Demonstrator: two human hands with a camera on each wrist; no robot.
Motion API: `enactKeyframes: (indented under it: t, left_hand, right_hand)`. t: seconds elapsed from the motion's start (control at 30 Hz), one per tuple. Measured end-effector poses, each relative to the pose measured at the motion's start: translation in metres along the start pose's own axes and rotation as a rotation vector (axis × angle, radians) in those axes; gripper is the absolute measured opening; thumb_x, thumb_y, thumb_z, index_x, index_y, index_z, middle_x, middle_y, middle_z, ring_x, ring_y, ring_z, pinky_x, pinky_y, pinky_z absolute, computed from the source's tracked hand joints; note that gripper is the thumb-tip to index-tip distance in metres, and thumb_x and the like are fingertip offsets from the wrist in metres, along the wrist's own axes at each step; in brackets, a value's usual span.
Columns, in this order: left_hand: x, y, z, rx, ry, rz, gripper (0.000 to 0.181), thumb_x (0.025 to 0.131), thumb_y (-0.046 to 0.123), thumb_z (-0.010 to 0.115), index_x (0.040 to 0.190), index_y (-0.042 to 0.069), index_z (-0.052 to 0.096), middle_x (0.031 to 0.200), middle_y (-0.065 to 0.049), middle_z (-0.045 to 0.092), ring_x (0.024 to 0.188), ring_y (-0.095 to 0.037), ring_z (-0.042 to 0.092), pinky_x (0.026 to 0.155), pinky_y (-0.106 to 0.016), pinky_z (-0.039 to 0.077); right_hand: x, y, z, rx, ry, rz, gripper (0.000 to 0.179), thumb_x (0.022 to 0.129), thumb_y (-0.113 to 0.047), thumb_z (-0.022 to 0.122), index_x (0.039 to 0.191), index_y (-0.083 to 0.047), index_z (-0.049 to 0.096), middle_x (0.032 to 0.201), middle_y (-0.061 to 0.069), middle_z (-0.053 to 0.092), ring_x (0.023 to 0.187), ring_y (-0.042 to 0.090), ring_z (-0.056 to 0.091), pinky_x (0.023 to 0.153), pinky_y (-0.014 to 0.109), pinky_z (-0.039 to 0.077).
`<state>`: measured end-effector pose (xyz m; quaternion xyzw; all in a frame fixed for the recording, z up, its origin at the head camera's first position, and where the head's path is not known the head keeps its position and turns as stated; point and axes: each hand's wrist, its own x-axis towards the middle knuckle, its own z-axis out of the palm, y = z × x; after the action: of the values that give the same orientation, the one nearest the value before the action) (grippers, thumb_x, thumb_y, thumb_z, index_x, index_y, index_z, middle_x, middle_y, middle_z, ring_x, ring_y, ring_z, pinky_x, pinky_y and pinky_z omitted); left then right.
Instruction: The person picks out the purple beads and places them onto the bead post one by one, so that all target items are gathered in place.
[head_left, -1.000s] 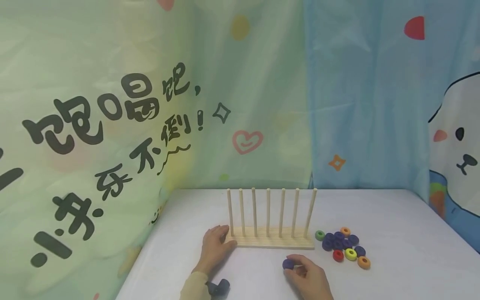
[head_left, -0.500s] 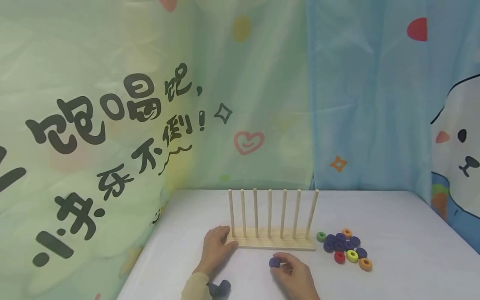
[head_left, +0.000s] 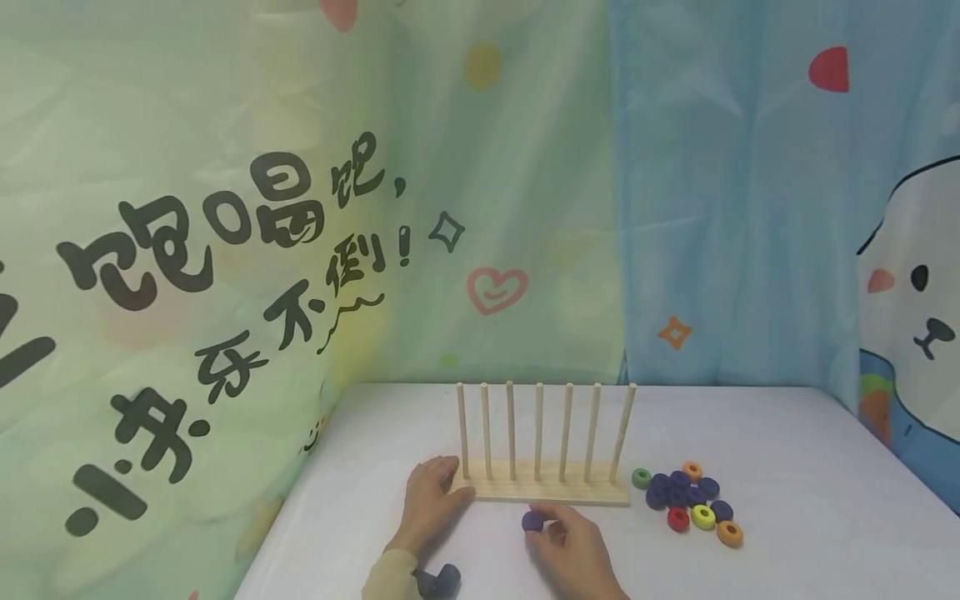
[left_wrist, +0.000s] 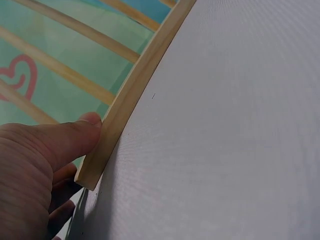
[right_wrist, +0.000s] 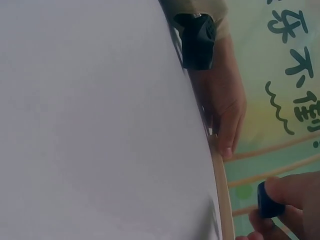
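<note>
A wooden peg rack (head_left: 540, 492), a flat base with a row of several upright pegs, stands on the white table; its pegs are bare. My left hand (head_left: 429, 500) grips the base's left end, thumb along the front edge in the left wrist view and fingers behind it, partly hidden. Between thumb and fingertips of my right hand (head_left: 576, 546) a dark blue bead (head_left: 532, 522) is pinched, just in front of the base near its middle. In the right wrist view the bead (right_wrist: 270, 201) shows edge-on, with the fingers partly out of frame.
Right of the rack lies a loose cluster of beads: several dark blue (head_left: 677, 495), a green one (head_left: 641, 477), a red one (head_left: 678, 518), a yellow one (head_left: 703, 517) and two orange (head_left: 730, 533). A dark wrist device (head_left: 438, 581) sits at the left sleeve. Printed curtains hang behind the table.
My right hand has carried the dark blue bead leftward along the front of the rack, away from the cluster. The left hand keeps its place on the base.
</note>
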<state>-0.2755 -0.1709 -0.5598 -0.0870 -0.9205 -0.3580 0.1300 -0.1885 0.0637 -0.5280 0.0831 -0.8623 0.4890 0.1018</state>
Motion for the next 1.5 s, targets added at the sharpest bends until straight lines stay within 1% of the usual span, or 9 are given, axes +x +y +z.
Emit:
enactKeyframes:
  t: [0.13,0.2,0.33,0.47,0.73,1.0,1.23,1.37,1.5]
  left_hand:
    - [0.003,0.002,0.001,0.015,-0.005,-0.007,0.055,0.081,0.035,0.075,0.125,0.004,0.063,0.128,-0.012,0.064,0.129,-0.034,0.049,0.116,-0.056,0.024]
    - [0.004,0.003,0.0,0.016,0.0,0.003,0.055,0.081,0.035,0.075,0.125,0.004,0.063,0.127,-0.012,0.064,0.129,-0.034,0.049,0.116,-0.056,0.025]
    - [0.002,0.004,-0.005,-0.002,0.012,0.028,0.053,0.08,0.031,0.076,0.122,0.0,0.064,0.125,-0.016,0.065,0.126,-0.039,0.05,0.113,-0.059,0.026]
    - [0.0,0.002,-0.004,-0.008,0.009,0.034,0.053,0.079,0.031,0.077,0.121,0.0,0.064,0.123,-0.017,0.065,0.125,-0.04,0.051,0.112,-0.061,0.027]
    - [0.001,-0.005,0.003,0.008,0.022,0.048,0.054,0.078,0.033,0.078,0.121,0.002,0.065,0.124,-0.015,0.066,0.124,-0.037,0.052,0.112,-0.059,0.028]
    - [0.001,-0.004,0.002,0.012,0.03,0.038,0.055,0.077,0.033,0.078,0.12,0.002,0.065,0.123,-0.014,0.066,0.123,-0.036,0.053,0.112,-0.058,0.029]
    - [0.001,-0.003,0.002,0.021,0.041,0.044,0.054,0.078,0.034,0.078,0.12,0.002,0.065,0.122,-0.014,0.067,0.123,-0.036,0.054,0.112,-0.058,0.029]
    - [0.0,-0.003,0.001,0.034,0.05,0.063,0.054,0.078,0.033,0.077,0.12,0.001,0.066,0.121,-0.015,0.067,0.121,-0.036,0.054,0.111,-0.058,0.031]
    - [0.0,-0.002,0.0,0.029,0.042,0.06,0.054,0.078,0.033,0.077,0.12,0.001,0.065,0.122,-0.015,0.066,0.122,-0.037,0.054,0.111,-0.058,0.03]
  right_hand:
    - [0.006,-0.006,-0.002,0.014,0.018,-0.019,0.04,0.079,-0.012,0.079,0.116,-0.009,0.064,0.098,0.0,0.07,0.08,0.01,0.064,0.071,0.021,0.055]
    - [0.009,-0.008,-0.002,0.032,0.012,-0.006,0.037,0.08,-0.014,0.079,0.114,-0.01,0.065,0.098,-0.001,0.07,0.08,0.009,0.062,0.069,0.019,0.054]
    - [0.014,-0.011,-0.003,0.099,-0.025,0.01,0.031,0.082,-0.016,0.077,0.11,-0.009,0.065,0.1,0.001,0.069,0.08,0.01,0.062,0.066,0.018,0.053]
    - [0.017,-0.015,-0.004,0.148,-0.052,0.0,0.031,0.084,-0.016,0.075,0.112,-0.008,0.065,0.103,0.005,0.069,0.082,0.013,0.063,0.066,0.018,0.054]
    - [0.03,-0.021,-0.006,0.112,-0.019,-0.056,0.028,0.082,-0.014,0.077,0.109,-0.01,0.068,0.099,0.001,0.07,0.079,0.012,0.065,0.067,0.019,0.054]
    - [0.053,-0.025,-0.004,0.104,0.017,-0.09,0.028,0.079,-0.009,0.079,0.105,-0.012,0.069,0.092,-0.003,0.07,0.072,0.01,0.061,0.063,0.02,0.052]
    - [0.067,-0.032,-0.005,0.1,0.028,-0.092,0.028,0.079,-0.008,0.08,0.104,-0.014,0.07,0.091,-0.005,0.07,0.071,0.011,0.062,0.06,0.02,0.052]
    - [0.074,-0.039,-0.007,0.102,0.033,-0.137,0.026,0.08,-0.01,0.079,0.105,-0.011,0.071,0.093,-0.003,0.071,0.072,0.013,0.063,0.06,0.02,0.052]
    - [0.08,-0.05,-0.011,0.113,0.032,-0.169,0.027,0.081,-0.01,0.079,0.107,-0.011,0.071,0.094,-0.003,0.071,0.074,0.014,0.064,0.062,0.02,0.053]
